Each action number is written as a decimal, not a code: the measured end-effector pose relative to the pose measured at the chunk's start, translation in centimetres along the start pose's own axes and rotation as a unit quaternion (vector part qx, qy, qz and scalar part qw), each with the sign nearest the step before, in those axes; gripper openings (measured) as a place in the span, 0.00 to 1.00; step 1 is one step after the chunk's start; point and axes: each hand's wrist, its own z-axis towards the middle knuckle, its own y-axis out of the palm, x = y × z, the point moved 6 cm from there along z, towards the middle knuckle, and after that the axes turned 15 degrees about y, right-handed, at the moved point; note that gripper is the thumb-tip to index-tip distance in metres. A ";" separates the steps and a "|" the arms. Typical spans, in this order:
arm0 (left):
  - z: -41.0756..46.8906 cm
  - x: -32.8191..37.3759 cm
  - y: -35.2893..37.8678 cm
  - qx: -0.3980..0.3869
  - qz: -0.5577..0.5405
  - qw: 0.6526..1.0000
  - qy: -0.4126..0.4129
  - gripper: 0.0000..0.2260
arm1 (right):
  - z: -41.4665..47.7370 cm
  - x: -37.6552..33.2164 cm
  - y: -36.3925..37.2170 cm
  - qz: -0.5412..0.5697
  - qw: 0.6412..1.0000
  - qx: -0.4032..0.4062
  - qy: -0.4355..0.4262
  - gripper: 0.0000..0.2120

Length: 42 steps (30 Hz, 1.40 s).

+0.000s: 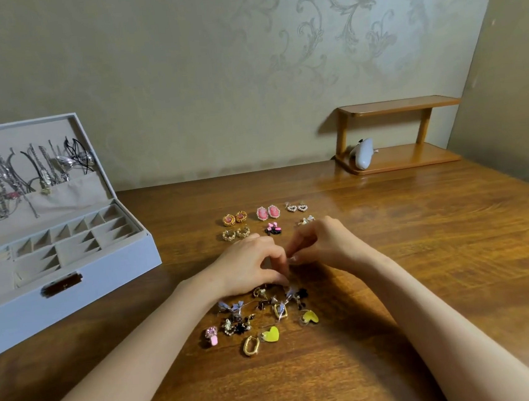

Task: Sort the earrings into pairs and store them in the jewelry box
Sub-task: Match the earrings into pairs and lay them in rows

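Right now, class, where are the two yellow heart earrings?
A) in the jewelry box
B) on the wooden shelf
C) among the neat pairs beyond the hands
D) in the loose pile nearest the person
D: both yellow heart earrings lie in the loose pile on the table, at its near edge.

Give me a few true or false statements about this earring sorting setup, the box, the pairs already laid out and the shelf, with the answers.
1. The jewelry box stands open. True.
2. Both yellow heart earrings are already in the box. False: they lie loose on the table.
3. The pink cameo pair lies between the orange-gold pair and the pearl heart pair. True.
4. The wooden shelf stands left of the box. False: it is at the table's far right.
5. Necklaces hang in the box's lid. True.
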 end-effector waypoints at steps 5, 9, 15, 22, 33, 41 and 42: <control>-0.5 0.3 -0.7 0.027 -0.079 0.996 0.003 0.04 | -0.2 -0.1 -0.3 0.030 1.000 0.005 0.009 0.05; -1.1 0.2 -2.0 0.099 -0.171 0.980 -0.020 0.02 | -0.2 0.0 -0.2 0.043 0.999 0.000 0.003 0.04; -1.4 -0.5 -2.0 0.115 -0.180 0.976 -0.041 0.03 | -0.1 0.7 -0.4 0.099 0.994 -0.027 0.049 0.04; 0.1 -2.4 -1.0 0.053 -0.142 0.980 -0.132 0.04 | 0.0 0.7 -0.1 0.049 0.997 -0.037 0.052 0.04; 1.8 -3.6 -0.4 0.105 -0.026 0.982 -0.154 0.05 | 1.5 1.5 0.2 0.000 0.991 0.118 0.063 0.03; -0.1 -2.0 -2.1 0.166 0.076 0.975 -0.128 0.03 | 0.9 1.5 -0.7 -0.007 0.993 0.096 0.074 0.04; -0.3 -1.7 -2.0 0.167 0.103 0.973 -0.122 0.03 | 0.9 1.6 -0.6 -0.011 0.992 0.097 0.078 0.04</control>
